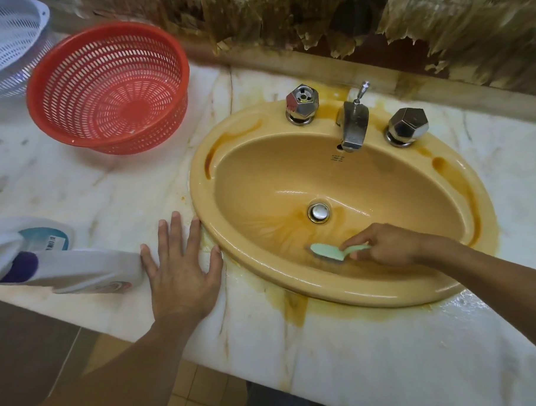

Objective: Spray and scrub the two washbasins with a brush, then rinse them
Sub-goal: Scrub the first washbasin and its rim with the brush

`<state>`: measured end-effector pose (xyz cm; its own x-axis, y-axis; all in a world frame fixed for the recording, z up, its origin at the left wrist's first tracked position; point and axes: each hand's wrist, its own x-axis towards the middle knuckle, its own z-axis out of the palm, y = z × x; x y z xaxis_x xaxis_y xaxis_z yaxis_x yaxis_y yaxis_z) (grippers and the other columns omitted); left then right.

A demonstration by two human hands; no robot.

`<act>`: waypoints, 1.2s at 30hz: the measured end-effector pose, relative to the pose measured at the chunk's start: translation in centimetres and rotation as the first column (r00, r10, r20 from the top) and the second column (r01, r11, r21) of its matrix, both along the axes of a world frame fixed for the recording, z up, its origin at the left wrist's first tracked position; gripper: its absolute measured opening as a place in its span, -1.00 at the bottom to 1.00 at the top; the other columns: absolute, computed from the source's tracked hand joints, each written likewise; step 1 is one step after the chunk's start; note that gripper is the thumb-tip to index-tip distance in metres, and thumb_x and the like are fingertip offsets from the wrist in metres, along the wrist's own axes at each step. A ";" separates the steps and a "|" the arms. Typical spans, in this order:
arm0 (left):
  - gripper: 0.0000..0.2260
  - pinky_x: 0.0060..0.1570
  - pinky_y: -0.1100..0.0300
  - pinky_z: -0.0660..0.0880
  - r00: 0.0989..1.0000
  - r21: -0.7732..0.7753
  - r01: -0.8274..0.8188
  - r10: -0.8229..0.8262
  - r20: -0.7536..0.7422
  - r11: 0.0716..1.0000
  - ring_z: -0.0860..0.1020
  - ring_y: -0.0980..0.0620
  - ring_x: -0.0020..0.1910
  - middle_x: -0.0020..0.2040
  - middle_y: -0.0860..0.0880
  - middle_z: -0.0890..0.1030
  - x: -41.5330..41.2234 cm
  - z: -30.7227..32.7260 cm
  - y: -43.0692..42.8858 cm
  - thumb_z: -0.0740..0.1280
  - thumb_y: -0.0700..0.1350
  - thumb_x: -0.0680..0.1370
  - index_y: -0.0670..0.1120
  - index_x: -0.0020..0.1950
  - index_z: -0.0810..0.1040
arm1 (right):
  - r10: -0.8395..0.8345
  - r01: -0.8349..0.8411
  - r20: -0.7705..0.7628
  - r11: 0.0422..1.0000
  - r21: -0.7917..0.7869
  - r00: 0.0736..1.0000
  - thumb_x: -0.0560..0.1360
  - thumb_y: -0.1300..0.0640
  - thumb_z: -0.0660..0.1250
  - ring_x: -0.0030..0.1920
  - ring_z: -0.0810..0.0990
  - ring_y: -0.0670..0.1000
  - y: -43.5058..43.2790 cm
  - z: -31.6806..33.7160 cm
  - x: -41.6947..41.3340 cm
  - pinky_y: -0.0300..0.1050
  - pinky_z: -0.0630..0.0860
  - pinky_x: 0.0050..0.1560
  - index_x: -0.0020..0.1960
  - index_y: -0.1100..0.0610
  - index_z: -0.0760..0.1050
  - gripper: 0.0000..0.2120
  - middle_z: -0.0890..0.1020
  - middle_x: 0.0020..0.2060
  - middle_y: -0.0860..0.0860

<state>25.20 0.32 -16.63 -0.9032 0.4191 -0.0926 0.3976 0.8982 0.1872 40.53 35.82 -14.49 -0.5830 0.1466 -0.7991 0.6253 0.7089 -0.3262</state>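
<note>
Lying at the far left of the marble counter (377, 345), the spray bottle (73, 271) touches the left hand (181, 269), pressed flat with fingers spread beside the washbasin (257, 282); inside its bowl, the brush (329, 251) is gripped by the right hand (384, 244).

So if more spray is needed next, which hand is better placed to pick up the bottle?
Left, probably. The left hand lies flat and empty on the counter, right beside the spray bottle; the right hand grips the brush inside the washbasin.
</note>
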 end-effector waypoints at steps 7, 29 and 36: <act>-0.36 0.59 -0.26 -0.19 1.000 -0.022 0.002 -0.002 -0.007 1.000 -0.23 0.02 0.66 0.70 0.02 -0.13 -0.1 -0.2 0.0 -0.05 0.28 0.63 0.09 0.69 0.03 | 0.003 -0.004 0.009 0.996 0.084 1.000 0.59 -0.12 0.30 -0.01 0.58 -0.01 0.9 0.0 0.6 -0.08 0.50 0.02 0.29 -0.34 0.54 -0.71 0.66 0.04 -0.02; -0.36 0.59 -0.28 -0.15 1.000 -0.029 0.005 -0.006 -0.024 1.000 -0.19 0.00 0.67 0.70 0.01 -0.10 -0.3 -0.5 -0.1 -0.07 0.29 0.63 0.09 0.69 0.04 | 0.037 -0.035 -0.006 0.976 0.217 0.999 0.61 -0.08 0.26 0.25 0.52 0.12 1.4 -0.4 -1.5 -0.05 0.47 0.19 0.40 -0.20 0.50 -0.64 0.56 0.30 0.03; -0.37 0.59 -0.26 -0.16 1.000 -0.024 -0.002 0.001 -0.019 1.000 -0.20 0.02 0.66 0.70 0.03 -0.10 -0.2 -0.5 -0.1 -0.05 0.29 0.63 0.11 0.69 0.03 | 0.037 -0.005 -0.072 0.919 0.395 0.997 0.63 -0.11 0.20 0.21 0.54 0.13 2.1 -0.4 -1.4 -0.01 0.51 0.15 0.45 -0.20 0.44 -0.60 0.59 0.24 0.08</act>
<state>24.95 0.22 -17.15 -0.9055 0.4156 -0.0857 0.3996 0.9030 0.1576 39.13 37.90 -14.88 -0.6465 0.4279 -0.6317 0.5932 0.8025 -0.0635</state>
